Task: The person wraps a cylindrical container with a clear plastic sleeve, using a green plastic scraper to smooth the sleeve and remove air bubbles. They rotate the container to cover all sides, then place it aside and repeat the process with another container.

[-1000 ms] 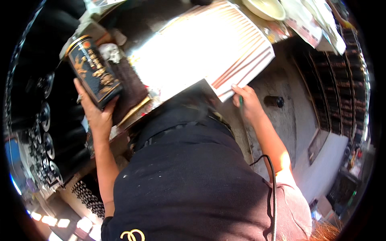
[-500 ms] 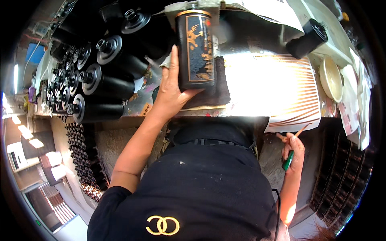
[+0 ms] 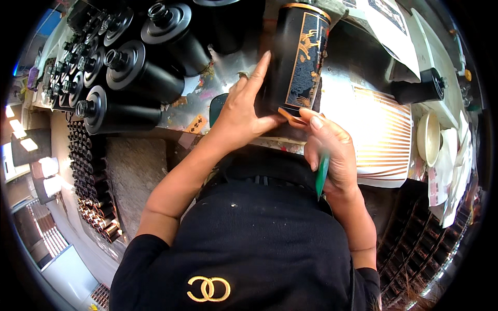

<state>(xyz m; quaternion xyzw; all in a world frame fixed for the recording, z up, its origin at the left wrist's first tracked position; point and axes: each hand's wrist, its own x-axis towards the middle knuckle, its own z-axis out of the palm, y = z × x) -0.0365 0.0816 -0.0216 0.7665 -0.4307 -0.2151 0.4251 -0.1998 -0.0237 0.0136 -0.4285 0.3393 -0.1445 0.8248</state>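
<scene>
A black cylindrical bottle [image 3: 280,59] lies in front of me. It has a gold band at its far end and a framed panel of gold and dark relief pictures. My left hand [image 3: 241,111] rests against its left side, with the index finger stretched out and the thumb spread toward the near end. At that near end, my right hand [image 3: 334,147] pinches a thin copper-coloured strip [image 3: 290,117]. A pointed green tool [image 3: 321,173] is also held in the right hand, hanging below the fingers. The strip's far tip is close to the bottle's bottom rim; whether it touches is unclear.
Several plain black bottles [image 3: 140,78] lie and stand at the left. To the right is a white sheet with copper stripes [image 3: 384,140], partly washed out by glare. Beyond it are a single black bottle [image 3: 420,87], a cream bowl [image 3: 428,139] and crumpled papers [image 3: 461,171].
My right hand has come up from beside the striped sheet's lower edge to the bottle's near end, bringing strip and green tool. The bottle's panel now faces more to the right. The view has shifted.
</scene>
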